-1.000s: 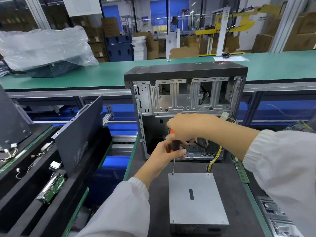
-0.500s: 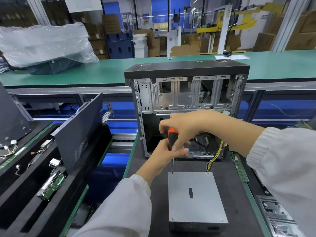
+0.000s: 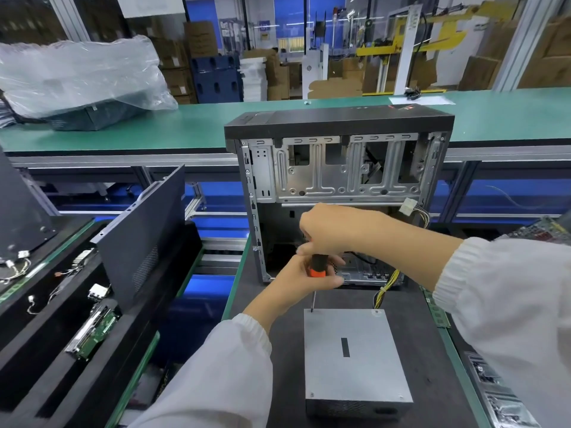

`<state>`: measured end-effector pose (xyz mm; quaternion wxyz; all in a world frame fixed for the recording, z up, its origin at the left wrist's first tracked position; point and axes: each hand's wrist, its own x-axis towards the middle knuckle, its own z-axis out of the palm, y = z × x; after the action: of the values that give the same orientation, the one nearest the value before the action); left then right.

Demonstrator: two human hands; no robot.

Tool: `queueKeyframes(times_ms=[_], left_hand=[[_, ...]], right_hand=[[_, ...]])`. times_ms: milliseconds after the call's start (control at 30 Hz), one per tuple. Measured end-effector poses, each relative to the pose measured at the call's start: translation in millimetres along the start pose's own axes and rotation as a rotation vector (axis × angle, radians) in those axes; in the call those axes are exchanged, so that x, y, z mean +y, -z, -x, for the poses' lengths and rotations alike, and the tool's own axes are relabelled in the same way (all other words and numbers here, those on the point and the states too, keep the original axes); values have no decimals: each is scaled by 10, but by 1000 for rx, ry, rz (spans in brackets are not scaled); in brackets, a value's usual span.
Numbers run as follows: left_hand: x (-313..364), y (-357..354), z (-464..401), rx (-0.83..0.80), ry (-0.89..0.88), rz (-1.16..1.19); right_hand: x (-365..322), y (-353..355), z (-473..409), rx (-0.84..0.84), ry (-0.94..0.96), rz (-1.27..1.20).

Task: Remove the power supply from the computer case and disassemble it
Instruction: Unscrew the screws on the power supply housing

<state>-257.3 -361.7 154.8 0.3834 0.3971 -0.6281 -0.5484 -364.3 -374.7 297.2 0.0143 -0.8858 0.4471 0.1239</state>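
Since a moment ago, both of my hands have kept their hold on the screwdriver [image 3: 315, 271] and its tip has stayed at the same far-left corner of the power supply [image 3: 352, 355]; only my right hand [image 3: 332, 231] has shifted a little on the handle's top. That right hand is curled over the upper end of the black and orange handle, fingers wrapped down around it. My left hand [image 3: 301, 278] grips the lower part of the handle from the left, thumb and fingers closed round the orange band. The thin shaft runs straight down from my left hand to the corner screw. Out of the case, the power supply lies flat on the dark mat [image 3: 426, 359], a grey metal box with a small black label at its middle, its vented end toward me. Just behind it stands the computer case [image 3: 340, 168], side open, with a bundle of yellow and black wires [image 3: 386, 288] running from the box's far right corner into the case. To my left, a dark side panel [image 3: 142, 236] leans upright in a tray.
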Motion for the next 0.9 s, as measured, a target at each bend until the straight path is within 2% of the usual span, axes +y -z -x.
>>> queueKeyframes(times_ms=[100,333,900], left_hand=[[-148,172,96,-55,119,-142],[-462,338,251,-90,281,-414],[-488,201,214,45,180,-395]], right_hand=[[90,10,-3,-44,63,-81],[144,-21,-39,21,137,-182],[246,79,6,59,78,-265]])
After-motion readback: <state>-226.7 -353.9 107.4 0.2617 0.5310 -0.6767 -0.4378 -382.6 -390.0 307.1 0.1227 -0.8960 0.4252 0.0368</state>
